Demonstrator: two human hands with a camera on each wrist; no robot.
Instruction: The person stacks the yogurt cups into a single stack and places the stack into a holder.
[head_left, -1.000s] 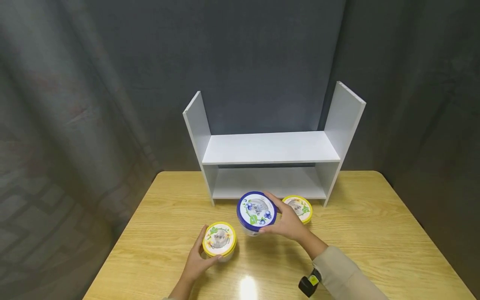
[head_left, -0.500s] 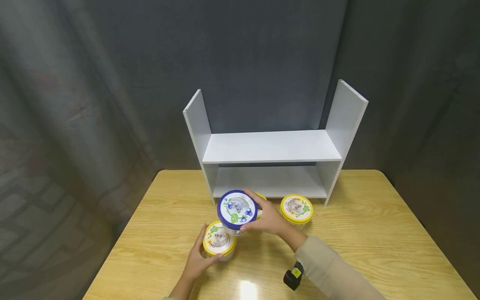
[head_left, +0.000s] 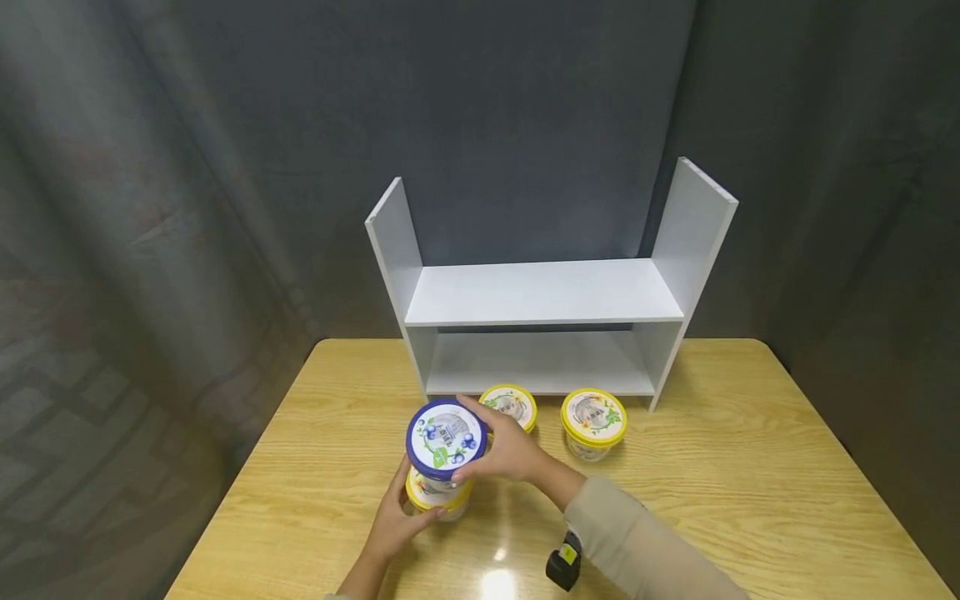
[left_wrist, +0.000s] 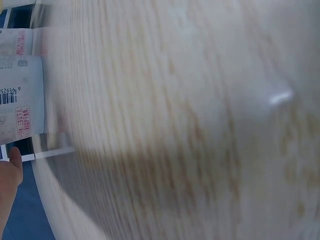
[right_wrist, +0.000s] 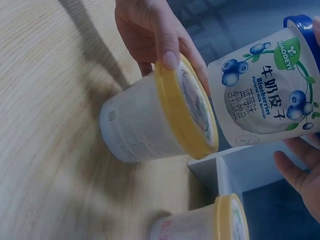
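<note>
My right hand (head_left: 510,450) grips a blue-lidded blueberry milk tub (head_left: 446,437) by its lid rim, thumb on the near side. Directly below it is a yellow-lidded tub (head_left: 442,500) standing on the table, and my left hand (head_left: 393,521) holds that one around the lid's side. In the right wrist view the blue-lidded tub (right_wrist: 270,90) is at the yellow lid (right_wrist: 185,107); whether they touch I cannot tell. Part of a left-hand finger (left_wrist: 16,157) shows at the left wrist view's edge, beside a white tub (left_wrist: 20,100).
Two more yellow-lidded tubs, a nearer-left one (head_left: 510,406) and a right one (head_left: 593,417), stand before a white two-level shelf (head_left: 543,293). All this is on a wooden table (head_left: 712,483). Dark curtains (head_left: 525,125) hang behind. A black wrist device (head_left: 564,562) hangs under my right sleeve.
My right hand has carried the blue-lidded tub left, to over the yellow-lidded tub in my left hand. Another yellow-lidded tub behind has come into sight. The left hand has stayed put.
</note>
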